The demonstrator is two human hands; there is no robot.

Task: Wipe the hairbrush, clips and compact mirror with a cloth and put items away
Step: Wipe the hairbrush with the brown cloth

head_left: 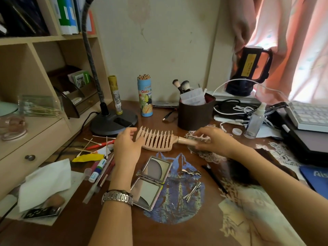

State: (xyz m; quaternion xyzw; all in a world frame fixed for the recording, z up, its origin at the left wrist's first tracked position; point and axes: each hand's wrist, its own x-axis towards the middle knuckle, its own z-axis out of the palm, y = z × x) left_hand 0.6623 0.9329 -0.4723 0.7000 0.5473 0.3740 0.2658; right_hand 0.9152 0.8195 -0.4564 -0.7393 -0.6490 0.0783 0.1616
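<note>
Right hand (213, 139) holds pink hairbrush (158, 140) by handle, fingers curled round it. Brush lies sideways above desk (186, 231), teeth up. Left hand (126, 144) at brush's far end, fingers loose and straight, touching outer teeth. Silver watch (117, 197) on left wrist. Open compact mirror (150, 181) just below left hand. Silver clips (192, 190) below right hand, near mirror. White cloth (46, 183) far out past left hand, well apart from brush.
</note>
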